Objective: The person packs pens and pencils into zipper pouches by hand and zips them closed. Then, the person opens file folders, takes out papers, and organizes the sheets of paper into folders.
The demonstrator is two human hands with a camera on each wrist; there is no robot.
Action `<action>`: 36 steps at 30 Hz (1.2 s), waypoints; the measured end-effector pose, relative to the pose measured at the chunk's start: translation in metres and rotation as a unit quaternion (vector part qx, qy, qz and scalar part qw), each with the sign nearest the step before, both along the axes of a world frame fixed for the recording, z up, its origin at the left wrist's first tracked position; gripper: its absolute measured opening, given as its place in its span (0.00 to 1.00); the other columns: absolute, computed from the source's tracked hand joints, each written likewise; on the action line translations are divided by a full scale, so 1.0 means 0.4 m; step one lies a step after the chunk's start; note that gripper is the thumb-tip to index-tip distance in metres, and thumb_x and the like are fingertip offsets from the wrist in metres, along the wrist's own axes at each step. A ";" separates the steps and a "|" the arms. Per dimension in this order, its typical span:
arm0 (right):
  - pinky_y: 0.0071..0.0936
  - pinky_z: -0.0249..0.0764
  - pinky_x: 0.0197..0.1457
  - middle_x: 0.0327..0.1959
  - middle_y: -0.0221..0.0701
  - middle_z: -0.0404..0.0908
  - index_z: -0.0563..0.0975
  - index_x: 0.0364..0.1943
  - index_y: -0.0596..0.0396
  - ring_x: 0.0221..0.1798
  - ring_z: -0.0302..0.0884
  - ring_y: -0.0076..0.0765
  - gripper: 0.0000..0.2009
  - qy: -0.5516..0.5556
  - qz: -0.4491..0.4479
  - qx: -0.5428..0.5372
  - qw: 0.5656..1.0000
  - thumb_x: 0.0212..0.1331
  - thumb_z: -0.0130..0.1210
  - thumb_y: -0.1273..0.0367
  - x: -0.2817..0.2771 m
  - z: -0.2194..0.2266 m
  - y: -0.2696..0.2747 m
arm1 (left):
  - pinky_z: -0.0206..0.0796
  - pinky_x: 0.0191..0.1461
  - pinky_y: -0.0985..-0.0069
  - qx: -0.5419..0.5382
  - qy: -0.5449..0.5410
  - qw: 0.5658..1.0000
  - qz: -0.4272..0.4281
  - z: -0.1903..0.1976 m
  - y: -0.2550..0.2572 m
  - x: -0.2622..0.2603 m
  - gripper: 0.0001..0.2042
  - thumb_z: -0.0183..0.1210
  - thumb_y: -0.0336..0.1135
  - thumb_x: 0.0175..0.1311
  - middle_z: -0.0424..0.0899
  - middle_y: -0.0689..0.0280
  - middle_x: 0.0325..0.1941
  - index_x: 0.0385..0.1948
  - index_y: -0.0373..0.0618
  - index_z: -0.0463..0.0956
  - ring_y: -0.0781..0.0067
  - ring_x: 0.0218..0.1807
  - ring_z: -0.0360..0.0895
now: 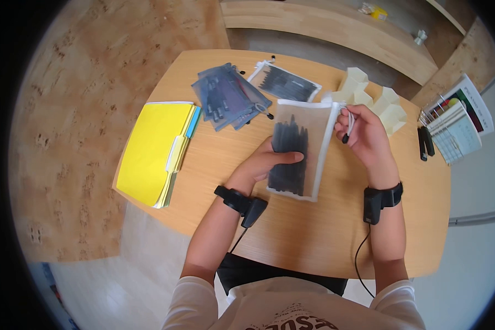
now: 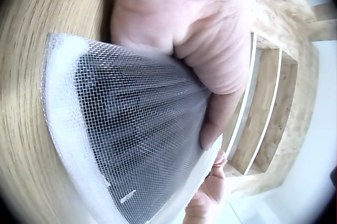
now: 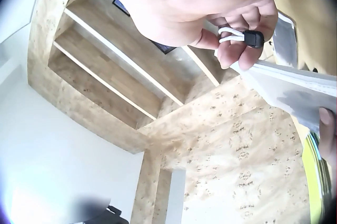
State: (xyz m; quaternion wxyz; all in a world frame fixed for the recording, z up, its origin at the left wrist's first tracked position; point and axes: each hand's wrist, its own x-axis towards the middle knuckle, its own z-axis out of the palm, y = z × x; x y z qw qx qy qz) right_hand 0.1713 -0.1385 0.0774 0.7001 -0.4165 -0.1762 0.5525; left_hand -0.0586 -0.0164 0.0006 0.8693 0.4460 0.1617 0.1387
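A white mesh zip pouch (image 1: pixel 302 148) full of dark pens lies on the wooden table (image 1: pixel 313 231), lifted a little at its right edge. My left hand (image 1: pixel 264 164) grips its left side, thumb laid across the mesh (image 2: pixel 137 124) and fingers underneath. My right hand (image 1: pixel 365 135) pinches the white cord zipper pull with its black tab (image 3: pixel 247 37) at the pouch's top right corner (image 3: pixel 284 77). The pouch mouth looks closed along the top.
Several dark blue mesh pouches (image 1: pixel 231 96) and another white pouch of pens (image 1: pixel 285 82) lie at the table's far side. Yellow folders (image 1: pixel 154 151) sit at the left. Cream paper organisers (image 1: pixel 368 99) stand behind my right hand; a black stapler (image 1: pixel 425 143) and wire rack (image 1: pixel 456 126) sit right.
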 end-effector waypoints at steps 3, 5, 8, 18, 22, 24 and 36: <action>0.26 0.76 0.38 0.31 0.32 0.85 0.81 0.38 0.60 0.32 0.84 0.33 0.13 -0.044 0.028 0.000 0.999 0.70 0.53 0.64 0.012 -0.009 0.002 | 0.79 0.55 0.70 0.005 -0.004 1.000 0.018 0.001 -0.004 0.000 0.23 0.69 0.24 0.62 0.85 0.63 0.49 0.59 0.40 0.73 0.68 0.49 0.85; 0.26 0.77 0.41 0.33 0.32 0.85 0.81 0.41 0.59 0.35 0.84 0.31 0.12 -0.140 0.013 -0.038 0.989 0.70 0.51 0.64 -0.013 0.009 0.006 | 0.79 0.56 0.70 -0.028 -0.025 0.999 0.021 -0.004 0.001 -0.004 0.26 0.71 0.27 0.61 0.85 0.63 0.50 0.61 0.40 0.72 0.68 0.49 0.85; 0.23 0.76 0.43 0.37 0.30 0.85 0.81 0.46 0.56 0.40 0.83 0.28 0.10 -0.309 -0.088 -0.089 0.943 0.69 0.49 0.69 -0.046 0.036 0.046 | 0.79 0.55 0.69 -0.069 -0.110 0.991 0.020 -0.013 0.007 -0.027 0.28 0.72 0.30 0.57 0.85 0.63 0.49 0.61 0.40 0.73 0.67 0.49 0.85; 0.21 0.74 0.39 0.33 0.23 0.80 0.80 0.47 0.58 0.36 0.76 0.19 0.13 -0.448 0.141 0.001 0.883 0.65 0.67 0.67 -0.200 -0.091 0.436 | 0.80 0.52 0.69 -0.125 -0.158 0.979 -0.013 -0.002 0.032 -0.089 0.30 0.71 0.31 0.54 0.86 0.61 0.49 0.62 0.41 0.73 0.66 0.47 0.85; 0.22 0.76 0.37 0.31 0.24 0.81 0.80 0.47 0.57 0.34 0.78 0.22 0.13 -0.591 0.193 0.067 0.780 0.67 0.66 0.63 -0.229 -0.091 0.460 | 0.81 0.53 0.67 -0.196 -0.199 0.958 0.060 0.011 0.069 -0.124 0.29 0.69 0.28 0.55 0.86 0.59 0.50 0.63 0.42 0.73 0.64 0.48 0.86; 0.23 0.74 0.36 0.33 0.23 0.78 0.80 0.43 0.50 0.37 0.77 0.20 0.10 -0.313 0.225 0.083 0.919 0.64 0.70 0.66 -0.249 -0.110 0.450 | 0.81 0.57 0.65 -0.189 -0.220 0.956 0.050 -0.016 0.089 -0.123 0.29 0.68 0.28 0.57 0.86 0.58 0.52 0.63 0.42 0.73 0.62 0.52 0.86; 0.27 0.82 0.48 0.38 0.30 0.81 0.77 0.50 0.51 0.51 0.85 0.37 0.10 -0.106 0.223 0.028 0.969 0.72 0.57 0.64 -0.200 -0.101 0.423 | 0.80 0.59 0.62 -0.137 -0.186 0.971 0.055 -0.025 0.094 -0.094 0.28 0.68 0.27 0.60 0.85 0.59 0.52 0.63 0.41 0.71 0.60 0.52 0.85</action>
